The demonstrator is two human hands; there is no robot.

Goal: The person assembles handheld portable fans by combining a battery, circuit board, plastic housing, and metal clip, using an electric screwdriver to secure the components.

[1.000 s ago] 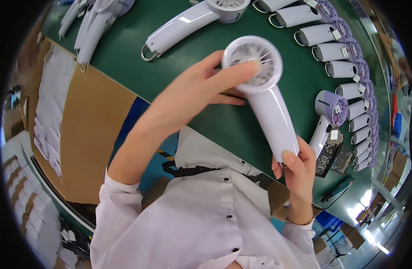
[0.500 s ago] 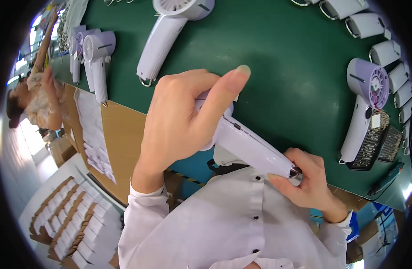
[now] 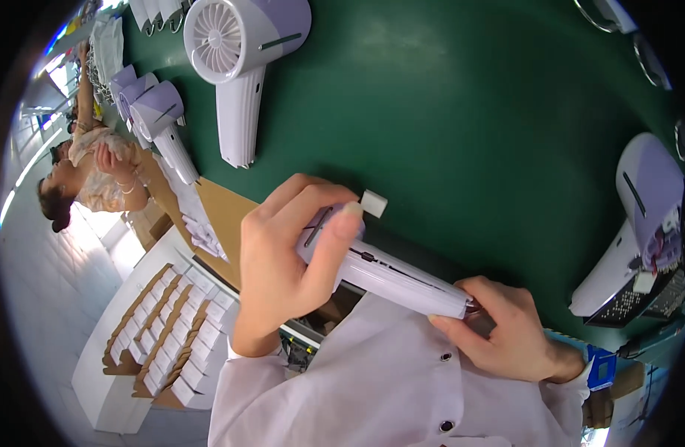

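Note:
Between my hands lies a white and lilac handheld fan (image 3: 406, 279), tilted with its handle running down to the right. My left hand (image 3: 287, 257) is wrapped round the fan's head, hiding most of it. A small white block (image 3: 374, 203) sticks out by the left fingertips; whether it is attached to the fan I cannot tell. With thumb and fingers, my right hand (image 3: 506, 324) grips the handle's lower end, where a small shiny part shows. Along the handle's upper side runs a seam with a dark slot.
Another fan (image 3: 238, 112) lies farther off on the green table (image 3: 432, 89). Several fans (image 3: 158, 115) stand at far left. An opened fan (image 3: 640, 223) rests at right on a dark tray (image 3: 618, 309). A co-worker (image 3: 97, 164) is at left, above white boxes (image 3: 164, 335) with brown dividers.
The view has shifted, and surrounding things appear displaced. Both hands keep hold of the fan, which has turned slightly. The left thumb has come down onto the fan's head.

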